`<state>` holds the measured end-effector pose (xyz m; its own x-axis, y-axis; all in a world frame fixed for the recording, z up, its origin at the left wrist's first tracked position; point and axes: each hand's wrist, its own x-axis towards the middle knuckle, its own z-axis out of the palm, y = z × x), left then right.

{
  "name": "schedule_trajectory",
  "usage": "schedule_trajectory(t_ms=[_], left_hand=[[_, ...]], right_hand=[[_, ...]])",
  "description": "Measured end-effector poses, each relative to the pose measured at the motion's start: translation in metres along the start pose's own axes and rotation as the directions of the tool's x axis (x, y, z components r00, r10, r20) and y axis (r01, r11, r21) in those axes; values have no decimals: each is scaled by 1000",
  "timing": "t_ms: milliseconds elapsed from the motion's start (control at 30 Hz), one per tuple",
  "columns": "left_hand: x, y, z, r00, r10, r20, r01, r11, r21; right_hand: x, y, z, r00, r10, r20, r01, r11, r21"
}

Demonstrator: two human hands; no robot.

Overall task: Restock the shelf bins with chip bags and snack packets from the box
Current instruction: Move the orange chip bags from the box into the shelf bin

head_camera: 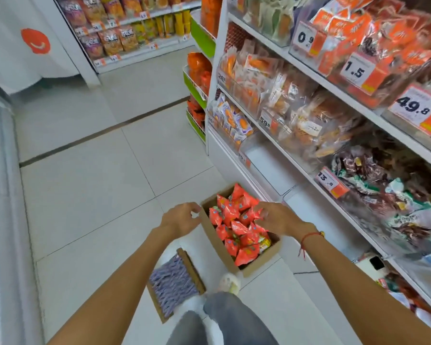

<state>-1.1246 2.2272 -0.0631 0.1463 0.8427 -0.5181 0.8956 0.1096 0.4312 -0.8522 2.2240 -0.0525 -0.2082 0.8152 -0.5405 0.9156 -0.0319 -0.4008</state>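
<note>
Grey trouser knees seen lowest, left hand curled loosely, grip empty, beside cardboard box, right hand lowered onto red snack packets, its grip hidden.

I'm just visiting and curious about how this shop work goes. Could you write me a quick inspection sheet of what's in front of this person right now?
Surface: pale tiled floor, with a dark seam.
Job's things: open cardboard box on the floor, full of red snack packets; shelf bins at right, mostly stocked.
Clutter: smaller box of purple packets beside it.
Hands: left hand at the box's left edge; right hand over the packets, fingers bent; neither clearly holds anything.
Cables: nothing seen.
Surroundings: orange price tags; more snack shelves across the aisle.
</note>
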Motion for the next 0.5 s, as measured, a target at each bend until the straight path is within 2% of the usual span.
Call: schedule_trajectory(t_ms=[233, 400, 500], left_hand=[[94, 42, -23, 997, 50, 56, -53, 997, 49], [142, 59, -39, 988, 150, 30, -153, 976, 157], [179, 60, -54, 976, 202, 77, -213, 960, 183]], right_hand=[[56, 27, -35, 996, 87, -14, -87, 996, 6], [92, 40, -48, 983, 182, -11, -181, 980, 87], [112, 37, -54, 969, 248, -13, -245, 961, 132]])
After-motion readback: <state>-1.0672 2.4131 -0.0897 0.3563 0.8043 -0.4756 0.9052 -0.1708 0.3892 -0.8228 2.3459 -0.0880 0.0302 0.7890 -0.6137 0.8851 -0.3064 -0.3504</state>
